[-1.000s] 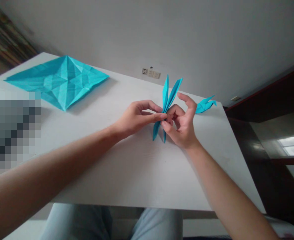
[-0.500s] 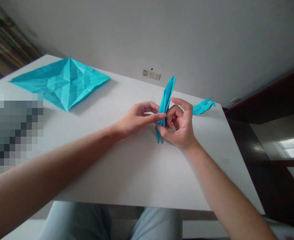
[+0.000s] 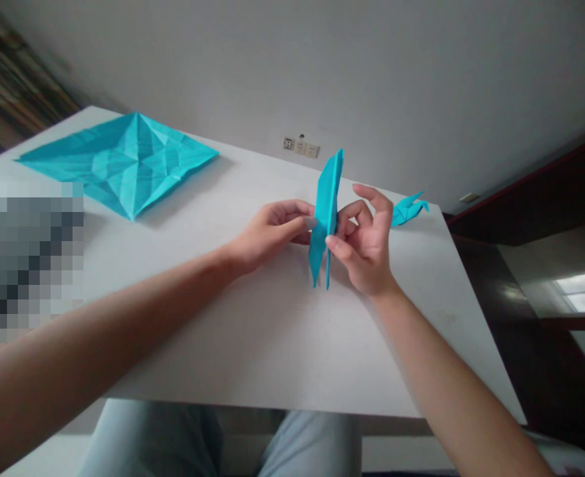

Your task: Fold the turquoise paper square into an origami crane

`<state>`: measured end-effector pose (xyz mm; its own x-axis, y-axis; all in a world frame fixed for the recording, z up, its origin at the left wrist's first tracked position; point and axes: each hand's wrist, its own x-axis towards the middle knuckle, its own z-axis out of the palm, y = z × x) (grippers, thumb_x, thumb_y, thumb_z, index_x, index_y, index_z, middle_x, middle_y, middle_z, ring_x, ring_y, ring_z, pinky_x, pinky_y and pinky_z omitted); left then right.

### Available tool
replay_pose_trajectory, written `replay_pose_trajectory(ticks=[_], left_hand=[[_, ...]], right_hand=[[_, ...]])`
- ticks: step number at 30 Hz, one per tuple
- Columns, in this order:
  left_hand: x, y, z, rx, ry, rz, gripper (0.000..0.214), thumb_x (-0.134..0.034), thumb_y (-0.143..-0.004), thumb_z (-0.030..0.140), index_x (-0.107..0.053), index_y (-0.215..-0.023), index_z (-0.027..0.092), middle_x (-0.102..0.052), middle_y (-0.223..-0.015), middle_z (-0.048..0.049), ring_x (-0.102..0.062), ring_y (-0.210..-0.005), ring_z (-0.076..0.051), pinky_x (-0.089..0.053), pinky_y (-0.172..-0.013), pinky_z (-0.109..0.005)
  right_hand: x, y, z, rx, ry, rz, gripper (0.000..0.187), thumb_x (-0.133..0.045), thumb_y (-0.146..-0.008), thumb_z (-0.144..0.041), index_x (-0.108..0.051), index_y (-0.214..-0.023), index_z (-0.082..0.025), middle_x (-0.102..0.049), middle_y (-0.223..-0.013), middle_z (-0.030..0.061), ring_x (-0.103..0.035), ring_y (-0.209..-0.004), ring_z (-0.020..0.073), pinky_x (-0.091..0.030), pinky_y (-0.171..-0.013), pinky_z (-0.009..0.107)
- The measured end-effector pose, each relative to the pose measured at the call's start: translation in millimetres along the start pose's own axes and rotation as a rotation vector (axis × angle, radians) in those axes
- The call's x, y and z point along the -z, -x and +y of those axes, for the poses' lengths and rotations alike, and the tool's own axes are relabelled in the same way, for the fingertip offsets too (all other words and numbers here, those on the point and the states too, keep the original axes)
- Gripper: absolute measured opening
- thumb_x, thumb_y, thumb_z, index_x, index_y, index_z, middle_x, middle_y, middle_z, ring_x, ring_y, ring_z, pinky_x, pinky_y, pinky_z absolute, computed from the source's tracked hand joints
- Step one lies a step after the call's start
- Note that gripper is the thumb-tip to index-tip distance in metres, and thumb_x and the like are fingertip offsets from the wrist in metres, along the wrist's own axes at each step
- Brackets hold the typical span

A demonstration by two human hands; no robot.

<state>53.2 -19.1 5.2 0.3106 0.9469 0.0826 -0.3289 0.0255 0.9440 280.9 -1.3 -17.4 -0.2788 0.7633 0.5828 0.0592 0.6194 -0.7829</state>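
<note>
A narrow folded piece of blue paper (image 3: 326, 199) stands almost upright above the white table (image 3: 252, 331), held between both hands. My left hand (image 3: 272, 232) pinches its left face with thumb and fingers closed. My right hand (image 3: 364, 248) grips it from the right, thumb pressed on the paper, index and middle fingers curled above. Both lower points of the paper hang just over the tabletop.
A large creased blue paper sheet (image 3: 118, 159) lies flat at the table's far left. A small finished blue paper crane (image 3: 409, 209) sits at the far right edge. A wall socket (image 3: 301, 146) is behind. A pixelated patch covers the left side. My knees show below the table's near edge.
The two upper flaps of the folded paper, spread apart a second ago, have been pressed together into one narrow upright shape. My right index finger has lifted again.
</note>
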Motion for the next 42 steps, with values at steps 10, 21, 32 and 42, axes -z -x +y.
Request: replay_pose_trajectory(ticks=[10,21,32,42], left_hand=[[6.1,-2.7,-1.9,-0.077,0.028,0.022,0.068,-0.118,-0.092,0.052,-0.069,-0.131,0.026,-0.095,-0.107,-0.0013,-0.093,-0.098,-0.023,-0.077,-0.098,-0.039],[2.2,-2.7,-0.6,-0.149,-0.054,0.06,0.068,-0.114,-0.094,0.056,-0.057,-0.122,0.03,-0.087,-0.103,0.0039,-0.083,-0.087,-0.017,-0.069,-0.086,-0.032],[-1.4,5.2,5.5,-0.166,-0.218,0.041,0.058,-0.114,-0.091,0.053,-0.063,-0.095,0.026,-0.067,-0.083,0.0033,-0.063,-0.074,-0.015,-0.05,-0.066,-0.026],[-8.7,12.1,6.8,-0.245,-0.443,0.129,0.032,-0.092,-0.09,0.036,-0.062,-0.095,0.027,-0.067,-0.086,0.0035,-0.068,-0.078,-0.016,-0.05,-0.067,-0.028]], right_hand=[[3.4,-13.6,2.8,-0.184,-0.1,0.003,0.061,-0.092,-0.108,-0.086,-0.068,-0.126,-0.033,-0.065,-0.104,-0.001,-0.054,-0.077,0.0177,-0.054,-0.067,0.034],[2.0,-11.7,-7.8,-0.27,-0.248,-0.095,0.059,-0.097,-0.107,-0.078,-0.061,-0.108,-0.032,-0.061,-0.084,-0.0063,-0.056,-0.072,0.0168,-0.056,-0.07,0.032],[2.2,-8.4,-4.0,-0.148,-0.101,-0.086,0.056,-0.109,-0.101,-0.068,-0.068,-0.118,-0.033,-0.064,-0.091,-0.005,-0.055,-0.071,0.0171,-0.053,-0.067,0.033],[-0.6,1.4,-0.6,-0.051,0.037,-0.172,0.036,-0.085,-0.12,-0.064,-0.07,-0.131,-0.033,-0.064,-0.095,-0.0026,-0.059,-0.077,0.0195,-0.052,-0.07,0.035]])
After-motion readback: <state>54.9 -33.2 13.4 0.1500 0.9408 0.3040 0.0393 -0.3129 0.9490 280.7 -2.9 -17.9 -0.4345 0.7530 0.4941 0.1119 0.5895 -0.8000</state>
